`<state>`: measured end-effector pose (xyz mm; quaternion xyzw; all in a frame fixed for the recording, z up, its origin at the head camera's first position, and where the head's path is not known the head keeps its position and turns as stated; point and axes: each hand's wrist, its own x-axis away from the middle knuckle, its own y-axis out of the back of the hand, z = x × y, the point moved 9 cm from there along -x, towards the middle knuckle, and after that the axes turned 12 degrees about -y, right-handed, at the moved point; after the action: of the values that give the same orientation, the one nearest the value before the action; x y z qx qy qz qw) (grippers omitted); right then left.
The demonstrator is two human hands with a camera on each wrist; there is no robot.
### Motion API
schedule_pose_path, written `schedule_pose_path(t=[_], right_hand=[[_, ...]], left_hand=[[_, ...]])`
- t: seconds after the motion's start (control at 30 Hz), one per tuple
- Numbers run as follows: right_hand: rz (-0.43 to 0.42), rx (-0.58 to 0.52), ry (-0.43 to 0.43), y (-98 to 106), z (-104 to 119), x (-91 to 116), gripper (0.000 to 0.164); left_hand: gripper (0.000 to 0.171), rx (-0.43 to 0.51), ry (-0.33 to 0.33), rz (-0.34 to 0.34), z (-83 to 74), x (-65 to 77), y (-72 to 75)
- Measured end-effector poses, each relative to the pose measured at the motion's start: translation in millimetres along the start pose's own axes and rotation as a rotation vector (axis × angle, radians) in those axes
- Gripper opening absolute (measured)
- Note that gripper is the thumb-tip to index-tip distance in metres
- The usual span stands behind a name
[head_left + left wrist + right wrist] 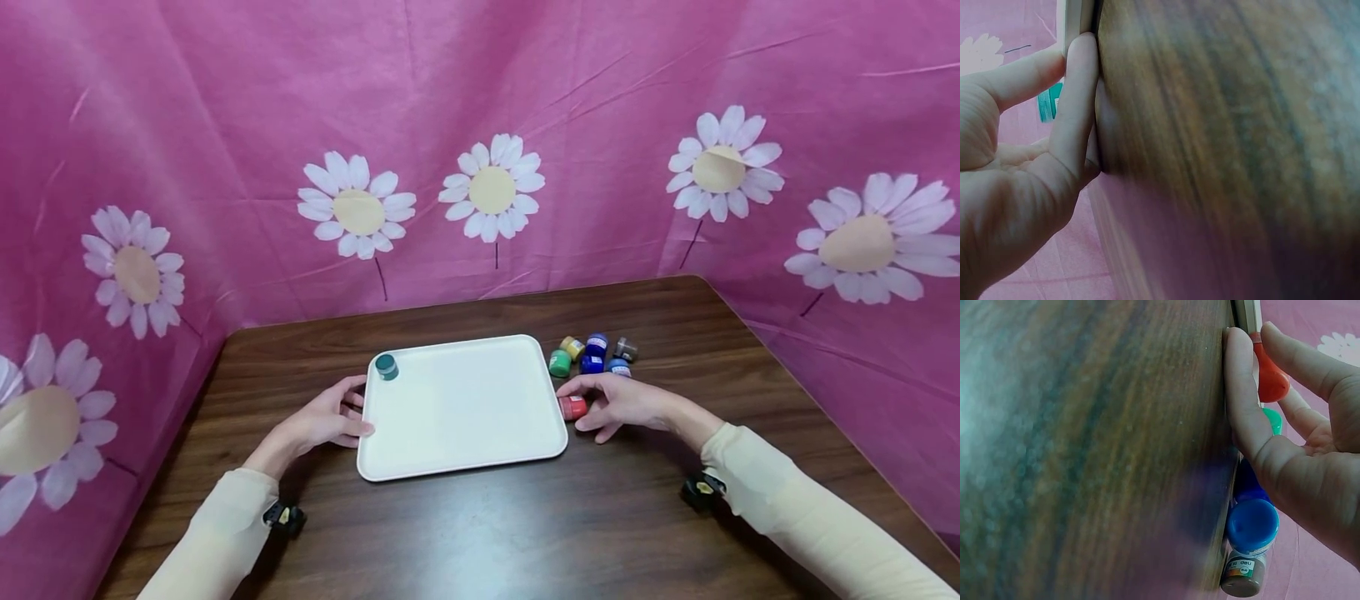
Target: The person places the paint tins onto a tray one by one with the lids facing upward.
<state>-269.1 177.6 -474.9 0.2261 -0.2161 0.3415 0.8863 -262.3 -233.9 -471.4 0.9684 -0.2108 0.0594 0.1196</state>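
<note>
A white rectangular tray (pixel 465 408) lies on the table with a dark green paint jar (pixel 386 367) at its far left corner. My left hand (pixel 330 417) holds the tray's left edge, its thumb over the rim; the left wrist view shows the fingertips (pixel 1082 47) right at that edge. At the opposite edge, a red paint jar (pixel 573 407) lies on its side, cap pointing right. My right hand (pixel 618 402) has thumb and fingers around this jar, fingertips reaching to the tray's rim. In the right wrist view the red cap (pixel 1272 381) shows between the digits.
Several paint jars cluster behind my right hand: green (pixel 559 363), yellow (pixel 572 347), dark blue (pixel 596 344), a lighter blue one (pixel 618 367) and a grey-brown one (pixel 626 349). A pink curtain (pixel 450 83) with daisies surrounds the wooden table (pixel 480 533).
</note>
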Motion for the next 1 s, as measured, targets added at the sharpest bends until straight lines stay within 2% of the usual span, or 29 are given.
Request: schedule_pose_path(t=[0.63, 1.0], right_hand=[[-0.010, -0.012, -0.016, -1, 0, 1, 0.051], [0.012, 0.017, 0.045, -1, 10, 1, 0.051]], left_hand=[[0.093, 0.009, -0.012, 0.006, 1.0, 0.8, -0.1], [0.093, 0.008, -0.009, 0.001, 1.8, 0.1, 1.2]])
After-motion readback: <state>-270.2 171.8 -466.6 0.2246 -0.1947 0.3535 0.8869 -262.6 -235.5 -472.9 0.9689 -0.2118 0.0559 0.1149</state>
